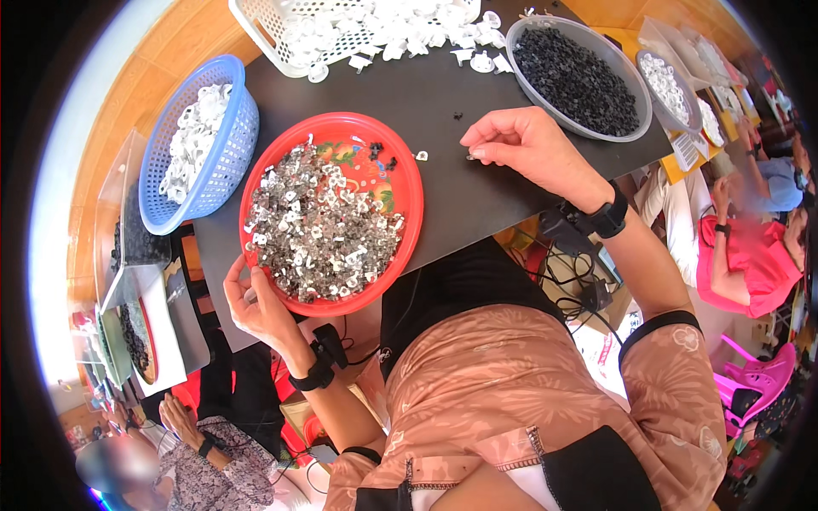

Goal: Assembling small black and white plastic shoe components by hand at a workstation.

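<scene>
A round red tray (412,183) with a printed pattern lies at the near edge of the dark table, heaped with small clear and metallic-looking parts (328,230). A few black bits sit on its bare upper right area. My left hand (260,307) grips the tray's lower left rim. Over the table to the right of the tray, my right hand (532,153) is closed in a pinch. A tiny part (470,157) shows at its fingertips, too small to name. Between hand and tray lies a small white piece (421,156).
Left of the tray stands a blue basket (247,123) of white parts. A white basket (256,34) with white plastic pieces is at the back. A grey bowl (645,102) of black parts stands far right. Cables (562,272) hang below the table. Other people sit at both sides.
</scene>
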Tool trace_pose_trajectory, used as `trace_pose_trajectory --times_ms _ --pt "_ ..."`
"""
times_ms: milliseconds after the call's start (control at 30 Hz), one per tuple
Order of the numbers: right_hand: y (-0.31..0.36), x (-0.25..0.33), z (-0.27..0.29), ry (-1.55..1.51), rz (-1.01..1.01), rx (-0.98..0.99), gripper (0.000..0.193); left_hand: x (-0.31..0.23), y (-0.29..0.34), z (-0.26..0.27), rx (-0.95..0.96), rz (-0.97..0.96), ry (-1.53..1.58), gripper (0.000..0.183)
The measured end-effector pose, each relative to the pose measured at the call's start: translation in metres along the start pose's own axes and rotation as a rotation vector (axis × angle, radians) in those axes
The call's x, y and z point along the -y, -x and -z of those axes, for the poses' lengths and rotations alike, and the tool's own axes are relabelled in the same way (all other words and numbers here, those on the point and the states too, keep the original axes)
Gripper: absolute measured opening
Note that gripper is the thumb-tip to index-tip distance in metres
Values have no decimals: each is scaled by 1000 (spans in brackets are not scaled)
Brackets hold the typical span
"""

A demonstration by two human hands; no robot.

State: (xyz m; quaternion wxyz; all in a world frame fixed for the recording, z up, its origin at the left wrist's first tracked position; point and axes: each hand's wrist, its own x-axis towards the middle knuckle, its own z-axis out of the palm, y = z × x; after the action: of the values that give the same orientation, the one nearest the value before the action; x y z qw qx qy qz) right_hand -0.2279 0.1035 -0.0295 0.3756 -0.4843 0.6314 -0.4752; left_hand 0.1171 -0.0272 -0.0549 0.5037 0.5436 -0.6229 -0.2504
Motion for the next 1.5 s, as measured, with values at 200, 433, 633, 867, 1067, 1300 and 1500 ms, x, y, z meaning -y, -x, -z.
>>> trace_pose_trajectory --times_ms 200,433,633,867,1067,1300,1500 --pt "7 -7 -6 35 51 -56 19 1 0 1 -5 -11 -4 22" --pt "12 -11 -9 -42 38 -147 19 3 0 2 -1 -23 -24 22" --pt "26 15 -3 -16 137 -228 18 3 1 -2 2 8 47 22" --pt "59 109 -21 -223 555 -122 22 9 0 5 -25 -44 -55 22" --pt "76 134 0 -355 788 83 15 13 -1 0 -27 61 100 21" --pt "90 106 117 -360 773 247 13 -2 1 5 9 -36 -15 21" --pt "43 134 26 -393 778 431 12 1 3 3 -5 32 3 21"
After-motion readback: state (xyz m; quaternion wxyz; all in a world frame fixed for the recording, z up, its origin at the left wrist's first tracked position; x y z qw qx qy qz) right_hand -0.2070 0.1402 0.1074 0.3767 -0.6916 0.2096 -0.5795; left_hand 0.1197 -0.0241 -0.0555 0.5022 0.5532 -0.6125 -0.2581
